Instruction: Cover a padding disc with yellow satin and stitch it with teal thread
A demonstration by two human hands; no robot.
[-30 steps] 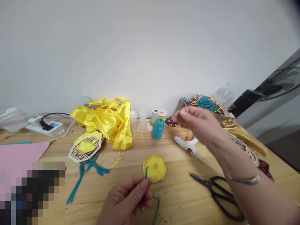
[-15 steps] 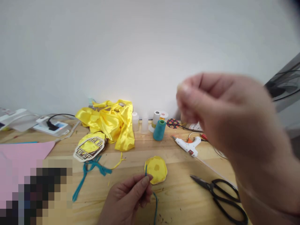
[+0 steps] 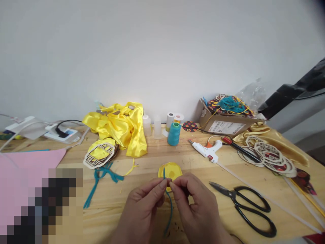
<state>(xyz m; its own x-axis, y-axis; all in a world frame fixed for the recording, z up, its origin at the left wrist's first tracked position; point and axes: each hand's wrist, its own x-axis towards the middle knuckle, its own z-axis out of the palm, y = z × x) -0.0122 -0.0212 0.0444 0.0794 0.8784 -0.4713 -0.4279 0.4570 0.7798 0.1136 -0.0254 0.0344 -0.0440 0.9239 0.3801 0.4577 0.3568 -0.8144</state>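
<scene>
My left hand [image 3: 142,211] pinches a thin teal cord [image 3: 169,208] between thumb and forefinger, just in front of a small round yellow fabric piece [image 3: 170,170] lying on the wooden table [image 3: 193,162]. My right hand [image 3: 196,210] is beside it, fingertips pinched at the same spot on the cord. The cord's upper end sticks up over the yellow piece, and its lower part hangs down between my hands.
Black scissors [image 3: 247,206] lie at the right. A white glue gun [image 3: 207,149], teal thread spool [image 3: 174,133], yellow satin cloth [image 3: 119,127], wooden cut-out frame [image 3: 99,155], loose teal cord [image 3: 101,178], cardboard box [image 3: 223,123] and pink paper [image 3: 27,166] surround the hands.
My right hand came back from the far right of the table, passed close to the camera, and now pinches the teal cord beside my left hand. The left hand stayed on the cord.
</scene>
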